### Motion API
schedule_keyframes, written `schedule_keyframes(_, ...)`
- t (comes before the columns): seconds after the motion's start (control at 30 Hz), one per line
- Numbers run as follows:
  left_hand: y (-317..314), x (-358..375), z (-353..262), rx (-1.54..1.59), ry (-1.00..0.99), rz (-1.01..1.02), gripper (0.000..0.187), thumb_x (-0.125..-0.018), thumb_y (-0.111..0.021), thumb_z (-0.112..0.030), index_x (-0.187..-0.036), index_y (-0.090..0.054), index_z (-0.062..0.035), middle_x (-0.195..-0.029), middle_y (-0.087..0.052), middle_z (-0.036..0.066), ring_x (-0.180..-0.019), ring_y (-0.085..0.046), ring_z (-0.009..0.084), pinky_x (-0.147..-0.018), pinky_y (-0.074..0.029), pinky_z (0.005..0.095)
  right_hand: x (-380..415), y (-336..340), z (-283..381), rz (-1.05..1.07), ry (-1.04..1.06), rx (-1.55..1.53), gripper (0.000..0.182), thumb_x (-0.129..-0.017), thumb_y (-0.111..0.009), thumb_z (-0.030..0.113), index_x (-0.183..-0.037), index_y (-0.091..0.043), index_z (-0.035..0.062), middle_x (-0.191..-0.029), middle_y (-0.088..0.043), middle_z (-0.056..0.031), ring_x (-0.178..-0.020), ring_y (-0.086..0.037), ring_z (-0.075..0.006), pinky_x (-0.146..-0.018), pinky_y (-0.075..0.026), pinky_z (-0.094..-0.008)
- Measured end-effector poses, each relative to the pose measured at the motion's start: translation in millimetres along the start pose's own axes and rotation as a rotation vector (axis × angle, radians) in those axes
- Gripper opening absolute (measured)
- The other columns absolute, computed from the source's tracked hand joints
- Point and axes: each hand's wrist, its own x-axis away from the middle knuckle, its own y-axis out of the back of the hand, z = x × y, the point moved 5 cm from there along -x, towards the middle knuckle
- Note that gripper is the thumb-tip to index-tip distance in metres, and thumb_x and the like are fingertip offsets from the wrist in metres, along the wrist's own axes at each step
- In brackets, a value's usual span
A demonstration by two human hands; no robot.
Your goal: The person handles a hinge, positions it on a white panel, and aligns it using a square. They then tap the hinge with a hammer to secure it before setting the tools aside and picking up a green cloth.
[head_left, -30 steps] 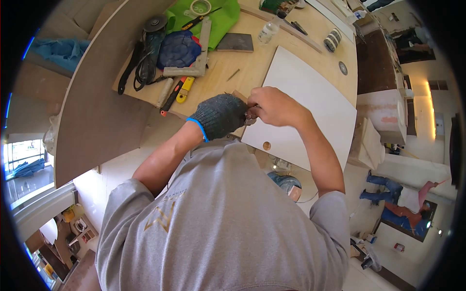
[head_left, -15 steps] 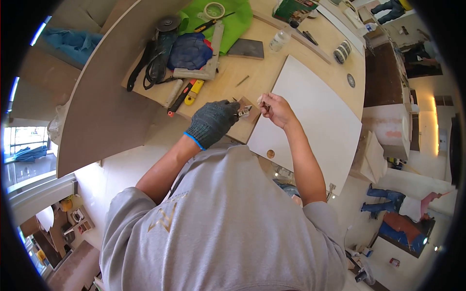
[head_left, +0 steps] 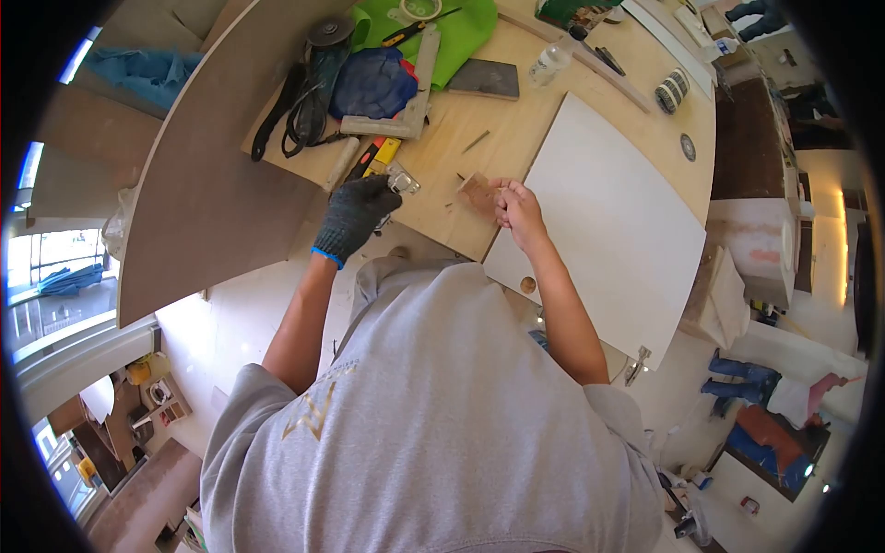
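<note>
My left hand (head_left: 353, 217), in a dark knit glove with a blue cuff edge, is closed on a metal cabinet hinge (head_left: 402, 180) that sticks out past its fingertips. It is over the front edge of the wooden worktable (head_left: 452, 210), beside a yellow cutter knife (head_left: 382, 155). My bare right hand (head_left: 518, 212) has its fingers pinched together at the edge of a small brown wood block (head_left: 477, 195). Whether it grips that block or something small is hidden. Under the right forearm lies a white panel (head_left: 608, 194) with a round hole (head_left: 527, 285) near its front edge.
Another hinge (head_left: 636, 366) sits at the panel's near right corner. An angle grinder (head_left: 318, 83), a blue bundle (head_left: 373, 85), a metal square (head_left: 419, 97) and a dark block (head_left: 484, 78) lie farther back. A tall brown board (head_left: 203, 175) stands left. A bottle (head_left: 550, 63) stands behind the panel.
My left hand has moved left with the hinge, away from my right hand. My right hand stays by the wood block, its fingers now lower and more curled. The view has shifted slightly.
</note>
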Motion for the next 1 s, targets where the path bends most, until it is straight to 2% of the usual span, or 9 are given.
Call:
schedule_keyframes(0.13, 9, 7, 9, -0.008, 0.042, -0.023, 0.039, -0.086, -0.077, -0.02, -0.117, -0.071, 0.0026, -0.087, -0.071, 0.008, -0.079, -0.062, 0.0114, -0.075, -0.052, 0.0306, 11, -14, -3, -0.071, 0.137, 0.122, 0.024, -0.107, -0.044, 0.015, -0.117, -0.061, 0.001, -0.073, -0.051, 0.0028, -0.055, -0.044, -0.0061, -0.049, -0.037, -0.0224)
schedule_keyframes(0.33, -1, 16, 21, 0.014, 0.059, -0.028, 0.041, -0.086, -0.075, -0.024, -0.118, -0.071, 0.0018, -0.088, -0.074, 0.012, -0.077, -0.067, 0.0162, -0.074, -0.054, 0.0328, 22, -6, 18, -0.156, 0.196, 0.559, 0.024, -0.107, -0.045, 0.012, -0.106, -0.067, 0.0019, -0.072, -0.058, -0.0008, -0.06, -0.054, -0.0091, -0.056, -0.046, -0.0264)
schedule_keyframes(0.43, -2, 17, 22, -0.027, 0.043, -0.013, 0.044, -0.086, -0.074, -0.026, -0.119, -0.071, 0.0016, -0.091, -0.075, 0.015, -0.079, -0.07, 0.0195, -0.076, -0.055, 0.0337, 19, -5, 19, -0.178, 0.293, 0.573, 0.021, -0.104, -0.049, 0.011, -0.105, -0.069, 0.0034, -0.075, -0.061, -0.0028, -0.064, -0.058, -0.0096, -0.06, -0.048, -0.0285)
schedule_keyframes(0.53, 0, 19, 19, -0.029, 0.059, 0.023, 0.045, -0.086, -0.073, -0.029, -0.119, -0.071, 0.0017, -0.093, -0.075, 0.017, -0.081, -0.071, 0.0212, -0.079, -0.054, 0.0341, 10, -3, 12, -0.143, 0.204, 0.533, 0.02, -0.101, -0.051, 0.01, -0.105, -0.069, 0.0029, -0.082, -0.067, -0.0077, -0.073, -0.064, -0.0159, -0.068, -0.051, -0.0309)
schedule_keyframes(0.67, -3, 20, 24, 0.051, 0.064, -0.033, 0.044, -0.086, -0.073, -0.029, -0.117, -0.071, 0.0025, -0.094, -0.074, 0.018, -0.082, -0.07, 0.0221, -0.08, -0.054, 0.0349, 3, 0, 16, -0.187, 0.346, 0.753, 0.022, -0.097, -0.056, 0.013, -0.11, -0.068, 0.0001, -0.096, -0.069, -0.016, -0.09, -0.067, -0.0273, -0.082, -0.053, -0.0359)
schedule_keyframes(0.77, -5, 16, 21, 0.057, 0.008, 0.002, 0.043, -0.086, -0.073, -0.029, -0.116, -0.071, 0.0028, -0.096, -0.075, 0.018, -0.083, -0.07, 0.0235, -0.08, -0.053, 0.0355, 10, -12, 28, -0.225, 0.373, 0.938, 0.037, -0.092, -0.066, 0.021, -0.123, -0.063, -0.0011, -0.115, -0.065, -0.0212, -0.106, -0.065, -0.033, -0.091, -0.053, -0.0397)
schedule_keyframes(0.83, -11, 4, 28, 0.048, 0.03, 0.025, 0.042, -0.087, -0.074, -0.026, -0.119, -0.071, 0.0023, -0.097, -0.074, 0.012, -0.086, -0.067, 0.0165, -0.081, -0.053, 0.0322, 16, -20, 27, -0.242, 0.333, 1.151, 0.054, -0.088, -0.074, 0.026, -0.132, -0.058, -0.0011, -0.126, -0.059, -0.0233, -0.114, -0.062, -0.0347, -0.095, -0.052, -0.0415)
schedule_keyframes(0.93, -15, -20, 43, 0.083, 0.001, 0.002, 0.042, -0.088, -0.075, -0.025, -0.12, -0.07, 0.0023, -0.098, -0.074, 0.009, -0.089, -0.065, 0.0128, -0.082, -0.052, 0.0304, 14, -31, 27, -0.151, 0.169, 1.356, 0.077, -0.081, -0.081, 0.033, -0.142, -0.048, -0.0019, -0.134, -0.052, -0.0242, -0.121, -0.058, -0.0379, -0.101, -0.05, -0.0429)
schedule_keyframes(1.0, -3, -12, 25, 0.213, 0.081, -0.09, 0.039, -0.087, -0.075, -0.024, -0.115, -0.073, 0.0021, -0.1, -0.075, 0.01, -0.083, -0.066, 0.0154, -0.081, -0.053, 0.0295, 8, -28, 25, -0.167, 0.174, 1.335, 0.077, -0.081, -0.082, 0.034, -0.14, -0.05, -0.003, -0.13, -0.054, -0.0251, -0.121, -0.057, -0.0384, -0.1, -0.05, -0.0433)
